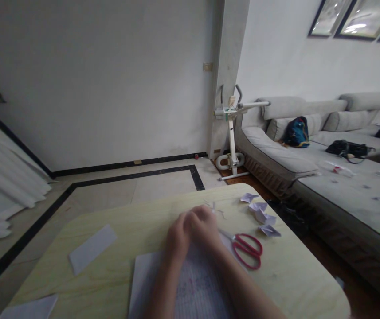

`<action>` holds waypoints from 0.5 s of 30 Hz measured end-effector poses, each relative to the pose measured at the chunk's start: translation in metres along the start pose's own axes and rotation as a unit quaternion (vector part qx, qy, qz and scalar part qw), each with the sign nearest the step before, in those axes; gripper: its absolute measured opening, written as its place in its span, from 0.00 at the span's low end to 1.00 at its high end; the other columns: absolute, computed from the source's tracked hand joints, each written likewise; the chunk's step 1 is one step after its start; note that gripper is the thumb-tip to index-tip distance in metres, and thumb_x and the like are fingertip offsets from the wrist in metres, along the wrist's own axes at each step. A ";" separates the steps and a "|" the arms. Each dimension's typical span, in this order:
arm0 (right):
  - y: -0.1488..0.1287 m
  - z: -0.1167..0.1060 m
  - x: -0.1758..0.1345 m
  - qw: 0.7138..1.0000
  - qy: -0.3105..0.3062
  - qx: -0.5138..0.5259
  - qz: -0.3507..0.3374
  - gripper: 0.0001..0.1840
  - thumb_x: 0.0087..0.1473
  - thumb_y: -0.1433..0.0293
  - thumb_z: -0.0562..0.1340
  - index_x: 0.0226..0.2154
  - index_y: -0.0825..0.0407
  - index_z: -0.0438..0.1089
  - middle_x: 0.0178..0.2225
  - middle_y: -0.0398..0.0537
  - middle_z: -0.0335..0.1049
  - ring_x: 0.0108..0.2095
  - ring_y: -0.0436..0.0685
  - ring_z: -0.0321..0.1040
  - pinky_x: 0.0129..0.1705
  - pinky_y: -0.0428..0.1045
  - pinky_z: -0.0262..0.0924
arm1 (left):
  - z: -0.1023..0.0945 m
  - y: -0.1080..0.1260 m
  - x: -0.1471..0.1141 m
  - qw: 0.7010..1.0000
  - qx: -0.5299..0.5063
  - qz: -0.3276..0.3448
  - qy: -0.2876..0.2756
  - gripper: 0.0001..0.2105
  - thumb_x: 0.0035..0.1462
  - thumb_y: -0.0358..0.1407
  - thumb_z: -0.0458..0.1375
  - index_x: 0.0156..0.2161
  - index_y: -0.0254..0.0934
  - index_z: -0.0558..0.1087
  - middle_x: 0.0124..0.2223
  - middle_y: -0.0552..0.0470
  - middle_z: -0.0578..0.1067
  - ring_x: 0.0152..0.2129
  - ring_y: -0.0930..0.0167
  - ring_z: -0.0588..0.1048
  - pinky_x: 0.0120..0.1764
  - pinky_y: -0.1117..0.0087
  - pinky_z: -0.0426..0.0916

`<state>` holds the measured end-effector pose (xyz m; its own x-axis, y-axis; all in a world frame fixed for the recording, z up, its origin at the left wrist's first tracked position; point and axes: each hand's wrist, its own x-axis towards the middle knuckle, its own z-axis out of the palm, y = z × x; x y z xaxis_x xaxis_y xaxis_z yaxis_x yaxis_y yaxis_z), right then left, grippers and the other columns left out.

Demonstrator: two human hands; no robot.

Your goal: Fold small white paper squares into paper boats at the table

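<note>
My left hand [178, 231] and my right hand [203, 223] meet above the far middle of the table, fingers curled in against each other. What they hold, if anything, is hidden behind them, and the hands are slightly blurred. Beneath my forearms lies a lined paper pad [194, 288] with writing on it. Red-handled scissors [248, 251] rest just right of my right hand, their blades partly on the paper. Thin paper scraps [214, 209] are scattered right beyond my hands. Several small folded paper pieces [264, 216] stand in a row along the table's far right side.
On the left of the pale wooden table [110, 279] lies a white paper strip [92, 249], with another white paper [30, 309] at the near left edge. A grey sofa [276, 155] stands at the right, a white exercise machine [232, 137] beyond the table.
</note>
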<state>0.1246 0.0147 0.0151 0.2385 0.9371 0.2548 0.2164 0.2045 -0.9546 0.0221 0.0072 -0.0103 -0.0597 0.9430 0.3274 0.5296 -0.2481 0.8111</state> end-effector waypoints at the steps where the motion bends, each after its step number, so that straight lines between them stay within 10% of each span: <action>1: 0.000 0.000 0.000 1.000 -0.001 0.004 0.003 0.04 0.43 0.72 0.58 0.22 0.53 0.68 0.22 0.43 0.67 0.25 0.51 0.61 0.27 0.45 0.55 | 0.000 0.000 0.000 1.000 -0.008 -0.004 0.003 0.14 0.55 0.40 0.53 0.44 0.39 0.73 0.35 0.44 0.79 0.32 0.62 0.77 0.34 0.66 0.68; 15: 0.013 0.001 0.003 1.000 -0.016 -0.014 0.001 0.06 0.46 0.72 0.57 0.24 0.53 0.70 0.23 0.44 0.69 0.25 0.51 0.62 0.27 0.45 0.55 | 0.003 -0.004 0.002 0.998 -0.039 0.039 0.004 0.16 0.57 0.36 0.52 0.49 0.39 0.72 0.47 0.44 0.75 0.45 0.63 0.73 0.48 0.63 0.66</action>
<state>0.1272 0.0208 0.0034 0.2082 0.9462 0.2479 0.2436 0.1953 -0.9500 0.0222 0.0103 -0.0142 -0.0276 0.9181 0.3955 0.4652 -0.3384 0.8180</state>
